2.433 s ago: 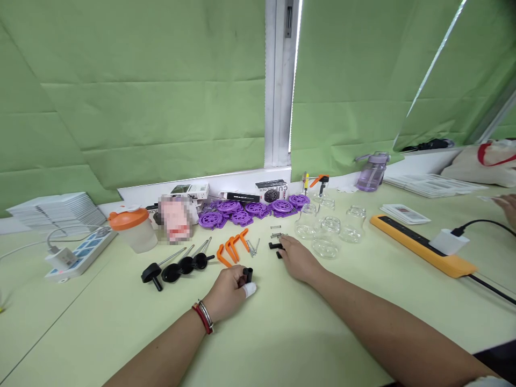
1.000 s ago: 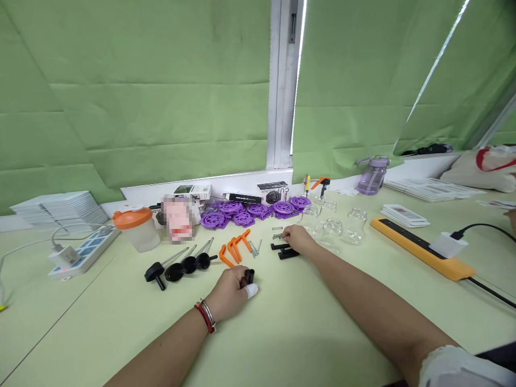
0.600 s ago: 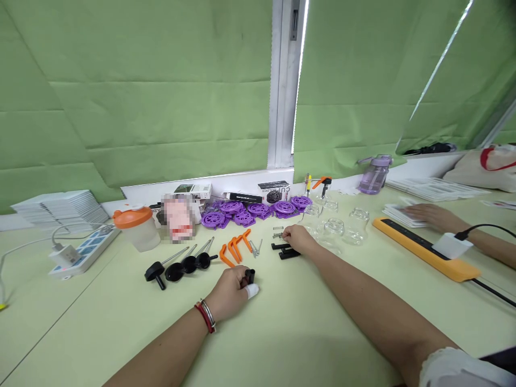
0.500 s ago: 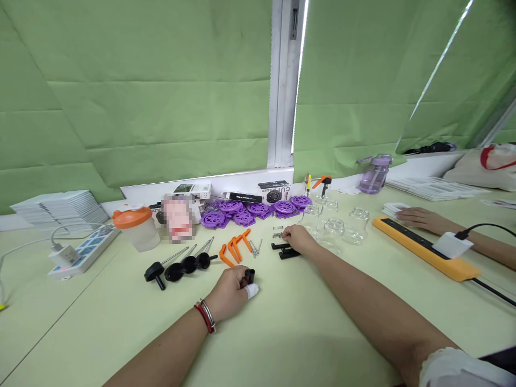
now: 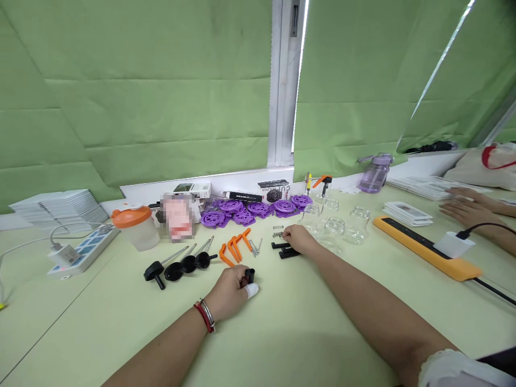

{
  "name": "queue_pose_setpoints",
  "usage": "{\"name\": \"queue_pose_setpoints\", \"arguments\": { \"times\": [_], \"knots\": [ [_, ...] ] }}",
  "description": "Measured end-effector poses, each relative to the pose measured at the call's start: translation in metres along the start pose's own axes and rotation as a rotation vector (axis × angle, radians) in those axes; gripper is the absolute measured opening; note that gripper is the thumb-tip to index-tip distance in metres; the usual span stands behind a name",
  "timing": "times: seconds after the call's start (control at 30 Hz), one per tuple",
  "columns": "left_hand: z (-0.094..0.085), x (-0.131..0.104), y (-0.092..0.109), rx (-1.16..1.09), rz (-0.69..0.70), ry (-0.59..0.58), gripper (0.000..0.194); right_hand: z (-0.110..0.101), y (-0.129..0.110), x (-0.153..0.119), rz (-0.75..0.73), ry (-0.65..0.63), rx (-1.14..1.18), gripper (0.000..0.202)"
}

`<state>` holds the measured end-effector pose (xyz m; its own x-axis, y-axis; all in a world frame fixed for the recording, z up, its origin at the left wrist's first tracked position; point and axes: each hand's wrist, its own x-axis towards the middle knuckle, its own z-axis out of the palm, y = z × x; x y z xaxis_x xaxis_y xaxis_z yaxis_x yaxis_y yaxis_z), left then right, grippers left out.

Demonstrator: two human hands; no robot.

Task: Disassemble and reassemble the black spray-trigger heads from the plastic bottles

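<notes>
A short black plastic tube stands in the grasp of my left hand, whose thumb has a white wrap. Farther right, my right hand is closed beside the small metal springs; what its fingertips hold is hidden. Black plastic tubes lie just below that hand. Orange levers and thin metal pins lie between my hands. To the left are several round black caps with metal rods.
Glass jars stand behind my right forearm. Purple wheel-shaped parts line the wall. An orange power strip and a co-worker's hands are at right. An orange-lidded cup and white power strip occupy the left.
My two hands stay in place, still closed. The co-worker's hand has moved right, off the stack of white cards, and a second hand now shows there.
</notes>
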<state>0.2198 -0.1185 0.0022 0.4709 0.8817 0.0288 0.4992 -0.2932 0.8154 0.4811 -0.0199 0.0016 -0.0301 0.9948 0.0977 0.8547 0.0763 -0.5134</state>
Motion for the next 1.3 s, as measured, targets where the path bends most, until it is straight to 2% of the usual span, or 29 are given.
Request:
{"name": "queue_pose_setpoints", "arguments": {
  "times": [0.2,0.37,0.47,0.5,0.6,0.7,0.87,1.3],
  "knots": [
    [-0.001,0.000,0.001,0.029,-0.006,0.003,0.023,-0.001,-0.002,-0.002,-0.001,0.012,0.006,0.014],
    [-0.001,0.001,0.002,0.028,-0.011,0.012,0.024,-0.012,-0.020,-0.015,-0.073,0.079,0.041,0.016],
    [-0.001,0.002,0.002,0.011,-0.018,0.018,0.026,-0.018,-0.043,-0.033,-0.192,0.081,0.096,0.018],
    [-0.001,0.002,0.002,0.007,-0.018,0.020,0.027,-0.018,-0.051,-0.041,-0.279,0.069,0.159,0.018],
    [-0.001,0.003,0.003,0.005,-0.009,0.029,0.028,-0.015,-0.076,-0.064,-0.493,-0.008,0.292,0.016],
    [-0.001,0.003,0.002,0.011,0.011,0.032,0.027,-0.010,-0.096,-0.081,-0.592,-0.080,0.349,0.017],
    [0.000,0.003,0.000,0.024,0.053,0.037,0.021,-0.005,-0.107,-0.090,-0.577,-0.124,0.309,0.018],
    [-0.001,0.004,0.002,0.045,0.054,0.043,0.022,-0.002,-0.104,-0.088,-0.531,-0.145,0.370,0.019]
  ]
}}
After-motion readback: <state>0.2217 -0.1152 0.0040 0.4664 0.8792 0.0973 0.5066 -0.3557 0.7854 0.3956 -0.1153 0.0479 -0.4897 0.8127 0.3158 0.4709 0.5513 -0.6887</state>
